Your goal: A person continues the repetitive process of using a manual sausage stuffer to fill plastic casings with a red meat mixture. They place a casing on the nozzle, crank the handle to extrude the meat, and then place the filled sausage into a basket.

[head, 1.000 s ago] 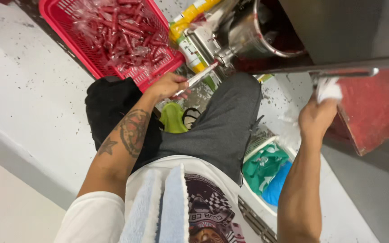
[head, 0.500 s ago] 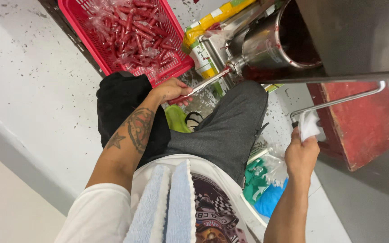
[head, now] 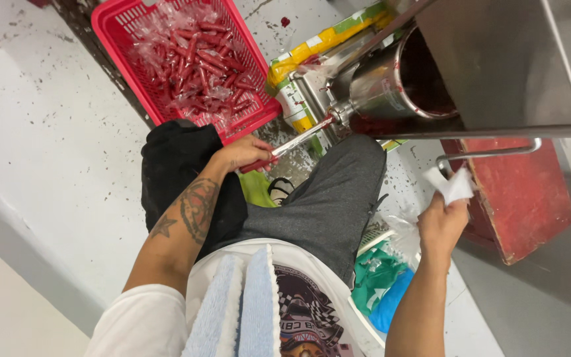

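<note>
Though partly hidden, red casing point(head: 256, 165) in left hand point(head: 240, 153)

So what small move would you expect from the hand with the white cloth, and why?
Probably the right hand lifts its white cloth to the metal handle just above; the cloth sits close below it, while the left hand grips a red-filled tube at the spout.

Illumination: bright, even, overhead. Glare on the steel cylinder point(head: 398, 82) above the left hand point(head: 242, 153). Soft shadows below both arms. Focus sharp; slight wide-angle stretch at the edges.
</note>
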